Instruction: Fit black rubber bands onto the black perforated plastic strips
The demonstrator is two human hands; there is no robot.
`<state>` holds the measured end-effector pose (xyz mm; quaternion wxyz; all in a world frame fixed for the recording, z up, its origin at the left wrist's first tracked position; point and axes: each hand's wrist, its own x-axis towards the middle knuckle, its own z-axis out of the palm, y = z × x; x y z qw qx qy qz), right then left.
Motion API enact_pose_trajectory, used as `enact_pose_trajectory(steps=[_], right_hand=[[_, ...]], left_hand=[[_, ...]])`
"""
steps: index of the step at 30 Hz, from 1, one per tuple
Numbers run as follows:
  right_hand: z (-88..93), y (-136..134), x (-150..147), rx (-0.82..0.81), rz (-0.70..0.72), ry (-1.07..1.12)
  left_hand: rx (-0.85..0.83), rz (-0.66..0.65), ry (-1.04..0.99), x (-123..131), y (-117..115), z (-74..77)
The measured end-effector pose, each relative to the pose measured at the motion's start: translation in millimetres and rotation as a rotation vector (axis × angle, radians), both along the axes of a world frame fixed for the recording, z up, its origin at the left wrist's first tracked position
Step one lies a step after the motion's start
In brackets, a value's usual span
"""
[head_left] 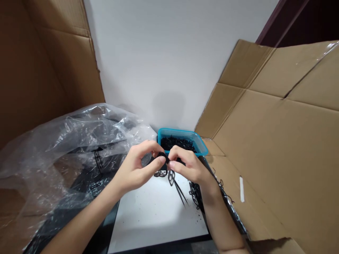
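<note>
A plain white wall rises behind a white tabletop, a soft shadow falling on the wall. A cardboard flap stands left, another right, and what looks like a dark door frame shows top right.

Two hands, one blue basket, one plastic sheet.

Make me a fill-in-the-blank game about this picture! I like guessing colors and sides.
1. The piece pinched by the left hand and right hand is ____.
2. The plastic basket behind the hands is ____.
3. The crumpled clear plastic sheet lies to the ____ of the hands.
4. The table under the hands has a ____ top.

Answers: black, blue, left, white.
</note>
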<state>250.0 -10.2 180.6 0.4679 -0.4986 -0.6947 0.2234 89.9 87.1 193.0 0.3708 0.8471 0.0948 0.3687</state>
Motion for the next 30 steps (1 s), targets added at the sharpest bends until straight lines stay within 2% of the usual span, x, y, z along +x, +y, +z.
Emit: enact_pose_trajectory(steps=[7, 13, 18, 22, 26, 30], right_hand=[[3.4, 0.0, -4.1, 0.027, -0.018, -0.003], [0.1, -0.5, -13.8, 0.098, -0.172, -0.073], [-3.0, 1.0, -19.9, 0.163, -0.249, -0.122], [-0.1, 0.5, -19.6, 0.085, -0.203, -0.079], [1.9, -0.5, -18.9, 0.035, -0.184, -0.061], [0.5, -0.3, -21.8, 0.096, -0.237, -0.112]], left_hand=[[-0.010, 0.003, -0.035, 0.2, -2.0, 1.8], [-0.007, 0.033, -0.060, 1.7, -4.0, -1.0], [-0.186, 0.000, -0.100, 6.7, -5.7, -7.6], [-0.381, -0.111, -0.150, 9.3, -2.8, -10.8], [-0.425, -0.110, -0.144, 9.1, -1.2, -8.9], [-0.417, -0.097, -0.104, 9.2, -3.4, -6.5]])
